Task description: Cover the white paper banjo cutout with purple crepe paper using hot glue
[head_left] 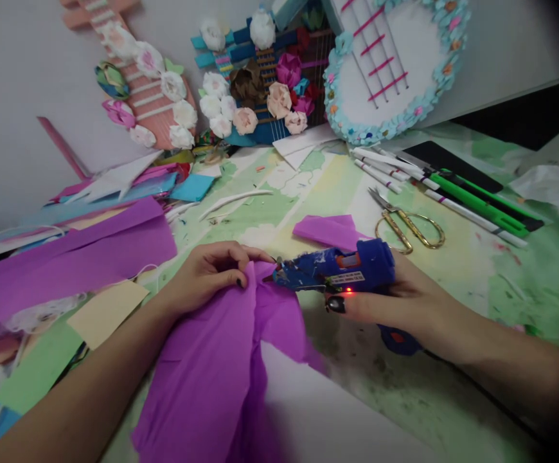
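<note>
My left hand (216, 273) pinches the top edge of a purple crepe paper sheet (202, 379), which hangs in folds toward me. A white board (328, 411) lies against the paper, partly covered by it. My right hand (399, 302) is wrapped round a blue hot glue gun (328, 267) with a red light lit on its side. The gun's nozzle points left and meets the paper's fold beside my left fingertips; whether glue is coming out is hidden. A smaller purple paper piece (328, 230) lies just behind the gun.
Gold-handled scissors (407, 222), a green utility knife (482, 202) and striped white sticks (472, 215) lie at right. Coloured paper scraps and a purple strip (77, 257) crowd the left. Guitar-shaped decorations with paper flowers, including a round blue-edged one (390, 77), lean on the wall.
</note>
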Tool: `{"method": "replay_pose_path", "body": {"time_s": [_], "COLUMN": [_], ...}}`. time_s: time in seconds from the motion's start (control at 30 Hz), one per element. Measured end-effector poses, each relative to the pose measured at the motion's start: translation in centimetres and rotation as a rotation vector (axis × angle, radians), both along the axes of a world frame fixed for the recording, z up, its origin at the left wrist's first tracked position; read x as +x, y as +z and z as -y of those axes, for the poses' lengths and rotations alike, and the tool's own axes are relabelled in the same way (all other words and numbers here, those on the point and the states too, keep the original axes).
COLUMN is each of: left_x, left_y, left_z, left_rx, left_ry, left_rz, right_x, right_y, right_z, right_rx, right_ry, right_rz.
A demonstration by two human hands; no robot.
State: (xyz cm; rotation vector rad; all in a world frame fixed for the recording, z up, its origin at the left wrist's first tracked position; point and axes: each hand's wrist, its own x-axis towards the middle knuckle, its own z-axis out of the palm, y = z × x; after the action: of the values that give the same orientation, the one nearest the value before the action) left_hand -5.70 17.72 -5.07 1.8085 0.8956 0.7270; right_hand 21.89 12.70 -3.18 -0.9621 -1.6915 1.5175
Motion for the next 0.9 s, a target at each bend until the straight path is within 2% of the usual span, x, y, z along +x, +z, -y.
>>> {"method": "replay_pose_path", "body": {"time_s": [0.23, 0.6, 0.73, 0.9], "left_x": [0.0, -0.2, -0.1, -0.1], "left_y": [-0.6, -0.9, -0.8, -0.8], "left_z": [-0.2, -0.2, -0.1, 0.0], "left_rx": [-0.032, -0.071, -0.1, -0.084], "left_ry": [-0.017, -0.03, 0.003, 0.003], "left_rz": [0.007, -0.008, -0.017, -0.03], "right_x": [-0.9, -0.9, -0.4, 0.4], "right_y": [0.7, 0.8, 1.1, 1.5], "right_z": [0.2, 0.5, 0.6, 0.8], "right_rx": [0.067, -0.053, -0.095, -0.088], "right_ry": [0.037, 0.128, 0.174, 0.127], "right_rz": [0.063, 0.12, 0.113, 0.023]}}
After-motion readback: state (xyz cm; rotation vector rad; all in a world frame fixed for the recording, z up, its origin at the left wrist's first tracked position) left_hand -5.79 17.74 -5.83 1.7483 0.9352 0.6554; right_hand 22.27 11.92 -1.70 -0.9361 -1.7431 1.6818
